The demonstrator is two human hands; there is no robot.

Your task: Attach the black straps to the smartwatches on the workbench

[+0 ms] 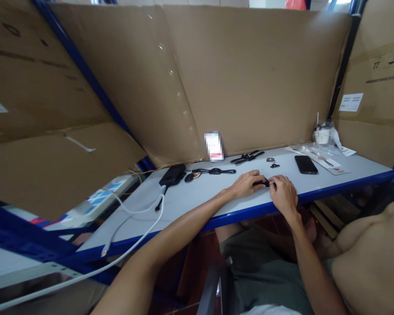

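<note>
Near the front edge of the grey table (197, 197), a small black object (266, 183) lies between my two hands. My left hand (248, 183) has its fingers closed on the object's left end. On the other end, the curled fingers of my right hand (283, 192) grip it. Fingers cover most of the object, so its full shape is hidden. Behind my hands lie small metal and black parts (275, 166). A black watch-like strap (216, 171) lies flat to the left, and more black straps (247, 157) rest further back.
At the left are a black box (172, 175), a round black piece (189, 177) and a white cable (159, 223) hanging over the edge. A black phone (306, 164), plastic packets (321, 157) and a cup (322, 134) stand right. Cardboard (256, 78) walls the back.
</note>
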